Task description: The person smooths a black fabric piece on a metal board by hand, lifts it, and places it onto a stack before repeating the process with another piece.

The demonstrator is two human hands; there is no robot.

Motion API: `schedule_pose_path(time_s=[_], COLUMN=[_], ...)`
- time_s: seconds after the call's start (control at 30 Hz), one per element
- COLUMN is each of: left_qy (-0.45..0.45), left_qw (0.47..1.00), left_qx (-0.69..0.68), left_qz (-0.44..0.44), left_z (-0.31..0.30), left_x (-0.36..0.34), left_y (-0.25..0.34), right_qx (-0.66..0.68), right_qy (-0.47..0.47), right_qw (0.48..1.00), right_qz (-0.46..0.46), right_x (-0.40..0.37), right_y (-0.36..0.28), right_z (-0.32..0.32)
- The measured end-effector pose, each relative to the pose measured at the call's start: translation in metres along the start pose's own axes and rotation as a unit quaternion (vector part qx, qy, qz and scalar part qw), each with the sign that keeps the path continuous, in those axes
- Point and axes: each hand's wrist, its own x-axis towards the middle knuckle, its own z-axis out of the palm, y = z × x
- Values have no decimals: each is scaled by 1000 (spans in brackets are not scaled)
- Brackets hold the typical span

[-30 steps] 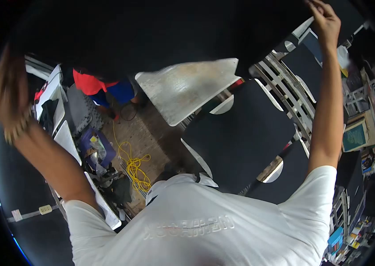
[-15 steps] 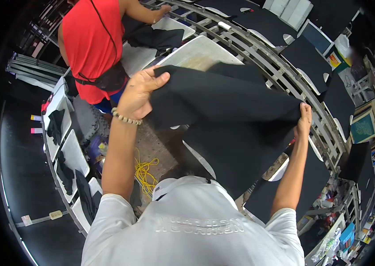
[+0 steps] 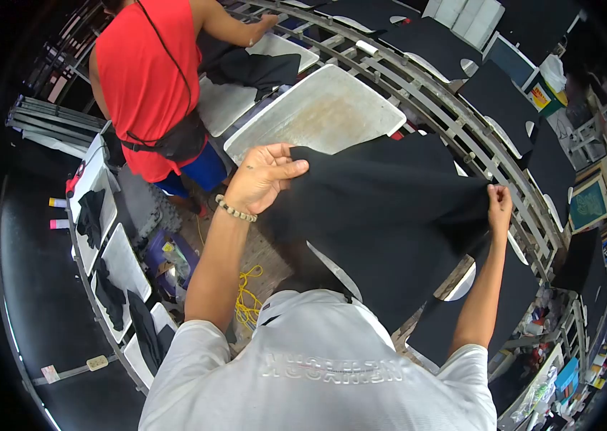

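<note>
A piece of black fabric (image 3: 389, 190) is stretched between my two hands in the middle of the view. My left hand (image 3: 266, 176), with a beaded bracelet on its wrist, pinches the upper left corner between thumb and fingers. At the upper right corner my right hand (image 3: 499, 208) grips the cloth edge. The fabric hangs down toward my body, covering part of what lies beneath it. Just beyond it a bare, stained white board (image 3: 318, 108) slopes away.
A person in a red sleeveless top (image 3: 145, 86) stands at the upper left. A curved metal rail (image 3: 418, 86) runs along the far side, beside boards covered in black cloth (image 3: 497, 100). More white boards (image 3: 125, 248) line the left. Yellow cord (image 3: 248, 294) lies on the floor.
Both my hands have moved nearer to me and slightly right, drawing the fabric down with them. More of the white board beyond now shows.
</note>
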Motion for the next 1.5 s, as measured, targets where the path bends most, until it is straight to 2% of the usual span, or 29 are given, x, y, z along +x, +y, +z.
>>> schedule_pose_path(time_s=[0.03, 0.07, 0.1, 0.13, 0.17, 0.2, 0.23, 0.27, 0.3, 0.33, 0.37, 0.4, 0.43, 0.47, 0.5, 0.57, 0.63, 0.77, 0.83, 1.07, 1.17, 1.2, 1.23, 1.27, 1.3, 1.33, 1.37, 1.43, 1.5], left_qy=[-13, -4, -7, -1, 4, 4, -22, -18, -14, -16, -6, 5, -34, -61, -91, -137, -142, -156, -179, -198, -188, -165, -139, -136, -119, -102, -109, -123, -80], left_qw=[1000, 999, 1000, 997, 991, 989, 987, 986, 984, 985, 969, 949, 918, 883, 842, 768, 791, 759, 736, 720, 726, 752, 775, 772, 821, 862, 869, 825, 848], left_qx=[27, 33, 30, 81, 131, 140, 143, 127, 108, 101, 153, 202, 322, 398, 471, 554, 523, 569, 596, 601, 596, 586, 574, 575, 534, 487, 465, 526, 511], left_qz=[4, 0, 1, 20, 40, 41, 75, 109, 141, 141, 195, 244, 231, 241, 247, 291, 283, 276, 265, 285, 286, 254, 224, 233, 164, 95, 126, 165, 118], left_z=[-4, 4, 13, 23, 34, 45, 64, 66, 67, 68, 68, 69, 71, 66, 58, 29, 25, -2, -13, -12, -10, -8, -4, 1, 6, 12, 16, 30, 35], left_x=[2, 2, 4, 5, 6, 7, 3, -1, -5, -9, -13, -17, -22, -18, -10, -4, -21, -51, -66, -82, -80, -80, -76, -69, -63, -57, -48, -35, -32], left_y=[-1, 2, 4, 5, 5, 5, 8, 5, 1, -9, -23, -35, -40, -62, -96, -149, -158, -177, -185, -202, -199, -196, -190, -182, -174, -162, -149, -108, -76], right_qx=[-220, -208, -212, -80, -29, 42, 208, 100, 79, 35, -10, 29, 66, 103, 121, 101, 5, -131, -147, -143, -122, -122, -104, -85, -82, 44, 169, 156, 174], right_qy=[34, 65, 18, -66, -147, -227, -408, -445, -467, -420, -373, -341, -306, -260, -226, -165, -112, -26, 7, 30, 41, 44, 65, 86, 89, 112, 130, 144, 128], right_qw=[973, 959, 955, 977, 964, 937, 865, 870, 858, 875, 887, 899, 911, 935, 939, 956, 978, 990, 989, 984, 983, 983, 988, 992, 992, 990, 973, 976, 976], right_qz=[-57, -178, -206, -185, -220, -264, -205, -186, -201, -239, -274, -273, -270, -219, -231, -219, -174, -37, 15, 98, 134, 132, 91, 47, 40, 67, 91, 55, 33], right_x=[-6, -17, -28, -44, -57, -72, -94, -97, -96, -98, -103, -108, -116, -131, -142, -168, -205, -291, -329, -385, -388, -385, -377, -365, -351, -325, -296, -235, -173], right_y=[-23, -56, -105, -153, -188, -224, -245, -259, -259, -265, -268, -254, -240, -232, -213, -181, -147, -71, -39, -6, -5, -4, -3, -2, -1, -12, -23, -43, -83], right_z=[7, 24, 42, 67, 90, 114, 155, 156, 160, 150, 136, 124, 110, 96, 82, 45, 9, -22, -25, -23, -20, -20, -17, -12, -9, -4, -3, -6, -2])
